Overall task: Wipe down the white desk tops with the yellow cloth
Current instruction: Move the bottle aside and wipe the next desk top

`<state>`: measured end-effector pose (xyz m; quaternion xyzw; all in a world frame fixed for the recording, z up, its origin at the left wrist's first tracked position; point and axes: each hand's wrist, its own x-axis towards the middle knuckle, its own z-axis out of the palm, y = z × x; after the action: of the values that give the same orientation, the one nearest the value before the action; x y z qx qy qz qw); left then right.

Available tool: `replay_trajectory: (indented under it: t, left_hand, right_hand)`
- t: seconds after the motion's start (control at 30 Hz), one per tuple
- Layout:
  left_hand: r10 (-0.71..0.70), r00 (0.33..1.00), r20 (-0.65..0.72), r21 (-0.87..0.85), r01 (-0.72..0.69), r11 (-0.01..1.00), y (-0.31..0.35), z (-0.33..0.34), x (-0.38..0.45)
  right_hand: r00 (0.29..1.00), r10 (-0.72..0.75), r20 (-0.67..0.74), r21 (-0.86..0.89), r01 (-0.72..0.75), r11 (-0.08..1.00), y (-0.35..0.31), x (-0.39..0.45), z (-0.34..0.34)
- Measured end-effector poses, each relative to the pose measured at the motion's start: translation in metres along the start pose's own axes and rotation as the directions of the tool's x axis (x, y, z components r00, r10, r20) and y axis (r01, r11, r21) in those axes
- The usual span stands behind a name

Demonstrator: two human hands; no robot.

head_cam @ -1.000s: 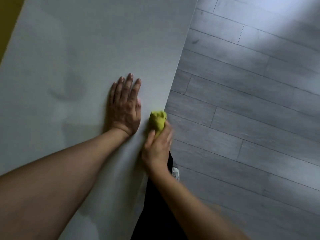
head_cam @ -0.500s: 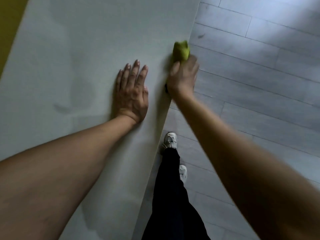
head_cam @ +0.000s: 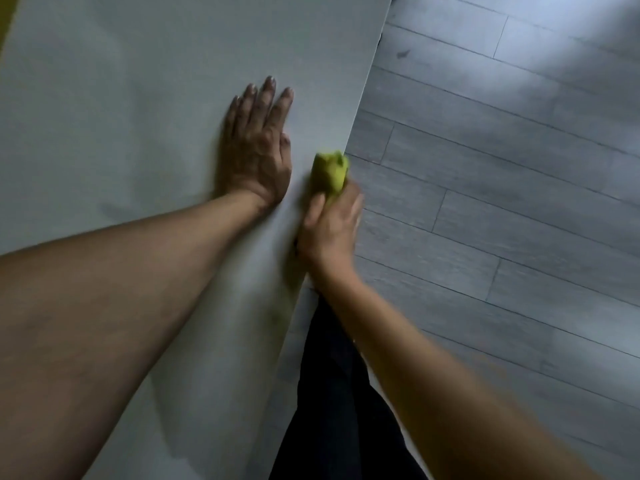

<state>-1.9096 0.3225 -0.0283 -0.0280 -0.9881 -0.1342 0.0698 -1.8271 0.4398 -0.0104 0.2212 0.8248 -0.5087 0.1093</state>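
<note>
The white desk top [head_cam: 131, 109] fills the left half of the view, and its right edge runs diagonally down the middle. My left hand [head_cam: 258, 150] lies flat on it with straight fingers, palm down. Just to its right, my right hand [head_cam: 330, 226] grips the bunched yellow cloth [head_cam: 329, 172] and holds it against the desk's right edge. The cloth sticks out beyond my fingers; the hand and cloth are motion-blurred.
Grey wood-plank floor [head_cam: 502, 188] lies to the right of the desk. My leg in dark trousers [head_cam: 336, 393] stands beside the desk edge at the bottom. A yellow strip [head_cam: 5, 26] shows at the far upper left.
My right hand slid the cloth forward along the desk edge, then back toward me to beside my left hand. My left hand stayed flat on the desk.
</note>
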Motion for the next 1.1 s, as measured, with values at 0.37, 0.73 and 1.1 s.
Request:
replay_trajectory:
  t: [0.37,0.73,1.1]
  left_hand:
    - [-0.046,0.995,0.088,0.005,0.045,0.999,0.003,-0.006,0.003]
    - [-0.127,0.984,0.124,0.081,0.117,0.990,0.012,-0.028,-0.035]
    - [-0.092,0.985,0.144,0.012,0.091,0.996,-0.037,-0.086,-0.323]
  right_hand:
    - [0.995,-0.032,-0.094,-0.108,0.022,0.994,-0.062,0.149,-0.013]
    - [0.993,-0.111,0.039,-0.032,0.112,0.993,0.043,-0.068,0.003]
    - [0.997,0.044,0.064,-0.057,-0.040,0.998,0.065,-0.192,0.016]
